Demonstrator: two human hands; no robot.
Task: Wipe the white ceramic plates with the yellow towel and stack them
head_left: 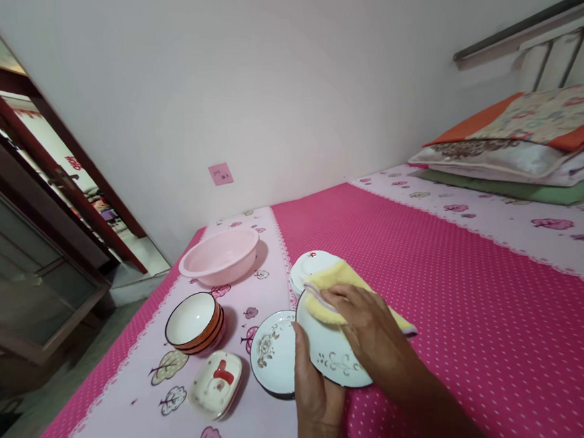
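My left hand point(313, 381) grips a white plate point(334, 359) with a dark rim and a grey scroll pattern, thumb along its left edge. Over the plate's upper part, my right hand point(369, 327) presses a yellow cloth point(349, 282), its fingers closed on the fabric. Part of the cloth hangs off to the right. Just left of my left hand, another plate point(274, 357) with a brown flower print lies on the bedspread. Behind the held plate sits a white plate point(308, 268) with a small red mark, partly covered by the cloth.
Stacked brown bowls point(194, 322) stand at the left, behind a square dish point(216, 384) with a red design. A pink basin point(222, 257) rests farther back. Folded bedding point(527, 142) is piled at the far right. The white wall point(284, 99) bounds the bed behind.
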